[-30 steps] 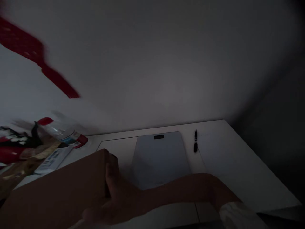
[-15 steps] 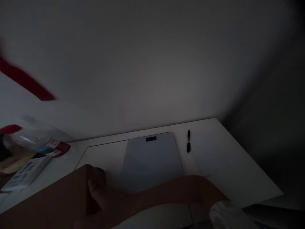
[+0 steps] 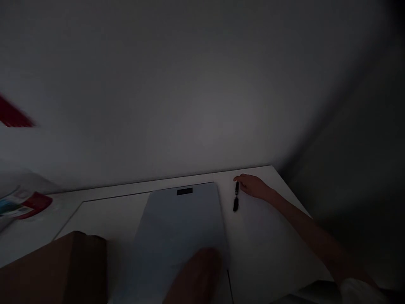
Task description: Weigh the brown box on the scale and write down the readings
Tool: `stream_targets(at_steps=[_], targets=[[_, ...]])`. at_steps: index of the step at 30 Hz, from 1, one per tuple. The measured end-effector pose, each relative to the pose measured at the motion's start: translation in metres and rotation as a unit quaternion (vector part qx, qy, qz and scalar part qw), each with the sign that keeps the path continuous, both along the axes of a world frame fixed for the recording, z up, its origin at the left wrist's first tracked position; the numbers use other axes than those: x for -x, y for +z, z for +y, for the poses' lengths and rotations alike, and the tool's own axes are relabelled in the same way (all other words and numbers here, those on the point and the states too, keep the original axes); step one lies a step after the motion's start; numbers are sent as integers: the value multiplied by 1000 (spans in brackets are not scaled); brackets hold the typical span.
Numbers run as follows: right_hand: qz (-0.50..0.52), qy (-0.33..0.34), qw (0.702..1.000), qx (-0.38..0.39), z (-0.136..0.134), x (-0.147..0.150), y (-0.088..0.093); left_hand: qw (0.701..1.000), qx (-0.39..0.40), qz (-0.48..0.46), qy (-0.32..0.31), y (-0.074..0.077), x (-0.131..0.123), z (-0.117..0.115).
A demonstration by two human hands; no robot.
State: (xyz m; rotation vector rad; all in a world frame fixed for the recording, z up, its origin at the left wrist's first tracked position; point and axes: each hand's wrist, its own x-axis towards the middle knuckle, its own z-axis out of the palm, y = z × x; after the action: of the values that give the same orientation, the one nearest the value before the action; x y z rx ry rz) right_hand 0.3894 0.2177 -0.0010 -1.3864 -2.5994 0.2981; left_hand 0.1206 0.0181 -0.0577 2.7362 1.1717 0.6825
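At the far left, one red strip-like piece (image 3: 14, 114) shows against the wall, cut by the picture's edge; below it is the red, blue and white end of what looks like one plastic bottle (image 3: 27, 204), blurred. Next comes one brown cardboard box (image 3: 58, 270), low on the left, just beside one pale blue-grey, flat scale with rounded corners (image 3: 180, 228). The scale lies flat on the white table (image 3: 104, 215), probably to keep its top level, with its single dark display (image 3: 184, 191) at the far edge, where nothing covers it. Over the scale's near part is the blurred left hand (image 3: 196, 276); I cannot tell how far it is open or whether it has hold of anything. Right of the scale, one slim black pen with a pale band (image 3: 236, 196) lies on the table, pointing away from the person. The right hand (image 3: 251, 185) reaches its far end, fingers partly curled around it, likely because that end is easily pinched; whether they grip is unclear. Two hands show altogether.
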Motion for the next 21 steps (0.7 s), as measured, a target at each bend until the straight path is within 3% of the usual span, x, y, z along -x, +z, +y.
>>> stream_targets(at_steps=[4, 8, 12, 16, 21], targets=[[-83, 30, 996, -17, 10, -25, -19, 979, -133, 79, -133, -7, -57, 15], [-143, 57, 987, -48, 18, -22, -30, 978, -146, 98, -110, -24, -91, 16], [-162, 90, 981, -60, 31, -21, -34, 973, -180, 105, -102, -38, -95, 17], [-132, 114, 983, -50, 40, -22, -32, 968, -228, 69, -82, -41, -97, 20], [-20, 74, 996, -39, 46, -23, -30, 961, -266, 24, -70, -49, -99, 20]])
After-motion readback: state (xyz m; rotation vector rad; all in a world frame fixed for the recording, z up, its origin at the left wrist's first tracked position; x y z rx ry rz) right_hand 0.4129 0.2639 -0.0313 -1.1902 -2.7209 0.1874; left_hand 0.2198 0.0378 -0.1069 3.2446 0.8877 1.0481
